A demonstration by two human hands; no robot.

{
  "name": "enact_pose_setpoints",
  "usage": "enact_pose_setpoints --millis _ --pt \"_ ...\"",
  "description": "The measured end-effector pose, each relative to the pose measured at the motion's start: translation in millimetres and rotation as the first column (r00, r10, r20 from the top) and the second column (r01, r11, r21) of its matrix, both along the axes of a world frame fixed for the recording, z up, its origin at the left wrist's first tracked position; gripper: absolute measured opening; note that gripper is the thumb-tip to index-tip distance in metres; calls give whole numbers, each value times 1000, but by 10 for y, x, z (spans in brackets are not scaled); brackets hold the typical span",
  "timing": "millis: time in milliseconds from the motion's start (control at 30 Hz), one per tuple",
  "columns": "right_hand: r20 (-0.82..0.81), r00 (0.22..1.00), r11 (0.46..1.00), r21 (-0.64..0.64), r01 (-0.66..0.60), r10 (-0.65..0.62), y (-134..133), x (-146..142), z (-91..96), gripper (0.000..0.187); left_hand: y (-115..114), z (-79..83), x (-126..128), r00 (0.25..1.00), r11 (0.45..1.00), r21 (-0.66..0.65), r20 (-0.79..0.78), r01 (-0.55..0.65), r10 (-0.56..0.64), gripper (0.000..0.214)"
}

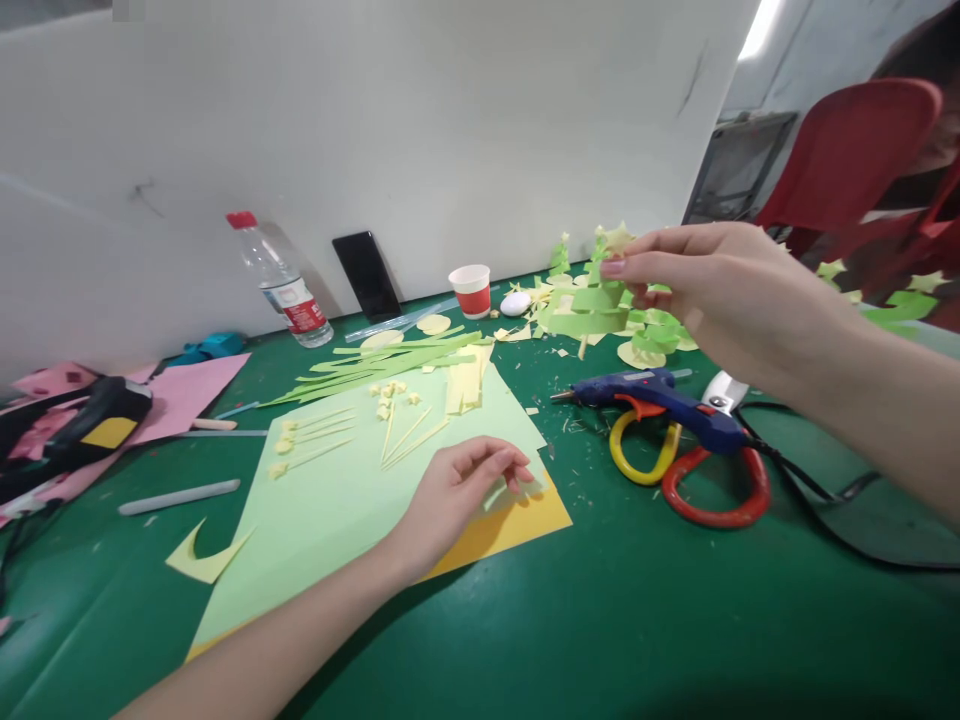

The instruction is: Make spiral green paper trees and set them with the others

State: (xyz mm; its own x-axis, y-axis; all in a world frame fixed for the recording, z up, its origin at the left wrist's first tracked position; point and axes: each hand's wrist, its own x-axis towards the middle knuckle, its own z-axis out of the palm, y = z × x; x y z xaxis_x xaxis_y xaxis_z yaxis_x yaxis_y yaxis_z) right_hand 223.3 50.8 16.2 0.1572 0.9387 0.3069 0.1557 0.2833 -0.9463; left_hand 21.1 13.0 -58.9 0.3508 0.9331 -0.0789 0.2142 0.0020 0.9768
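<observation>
My right hand [697, 275] is raised on the right, with thumb and fingertips pinched on a small paper tree [589, 310]. The tree is folded from green paper in tiers and carries a pale yellow star at its top; my fingers cover part of it. Lower down, my left hand [469, 480] hovers at the right edge of a light green sheet [337, 520], fingers loosely bent, with nothing visible in them. Pale paper strips topped with little stars [307, 435], small loose stars [390, 395] and green paper strips [397, 355] lie on the sheet or at its far edge.
A blue glue gun [652, 390] lies over scissors [716, 490] with red and yellow handles, its cord running right. Along the white board stand a water bottle [289, 285], a phone [367, 275] and a paper cup [471, 290]. Pink paper [191, 400] is at left.
</observation>
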Motion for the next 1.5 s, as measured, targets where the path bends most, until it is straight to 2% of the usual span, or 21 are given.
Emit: enact_pose_setpoints --millis 100,267,467,700,833,933,1033,1133,1300,1500 --pt "-5 1000 1000 -6 10 -10 7 -1 0 7 18 -12 0 1000 1000 -19 5 -15 15 19" --pt "0 1000 1000 -17 -3 3 24 13 -11 5 27 -32 -7 1000 997 -71 -5 -18 17 5" --pt "1 1000 1000 -24 12 -12 39 6 -19 5 29 -31 -4 999 996 -82 -10 -31 30 7" --pt "-11 1000 999 -32 11 -12 29 11 1 9 27 -6 15 992 992 1 -38 -124 124 10" --pt "-16 1000 1000 -28 11 -11 44 37 14 6 77 87 -2 983 981 94 -53 -168 174 11" --pt "-9 1000 999 -36 14 -14 46 50 29 5 191 204 16 977 970 169 -92 -174 191 14" --pt "-5 1000 999 -40 7 -7 43 59 41 5 388 310 101 964 958 234 -168 -162 204 9" --pt "-12 1000 999 -31 19 -19 55 76 51 6 628 369 229 950 962 259 -272 -83 155 9" --pt "-25 999 1000 -18 21 -21 99 127 68 8 940 360 391 910 952 304 -404 40 91 13" --pt "-51 999 1000 -8 3 -3 106 164 96 9 1088 277 469 823 918 373 -558 135 106 22"
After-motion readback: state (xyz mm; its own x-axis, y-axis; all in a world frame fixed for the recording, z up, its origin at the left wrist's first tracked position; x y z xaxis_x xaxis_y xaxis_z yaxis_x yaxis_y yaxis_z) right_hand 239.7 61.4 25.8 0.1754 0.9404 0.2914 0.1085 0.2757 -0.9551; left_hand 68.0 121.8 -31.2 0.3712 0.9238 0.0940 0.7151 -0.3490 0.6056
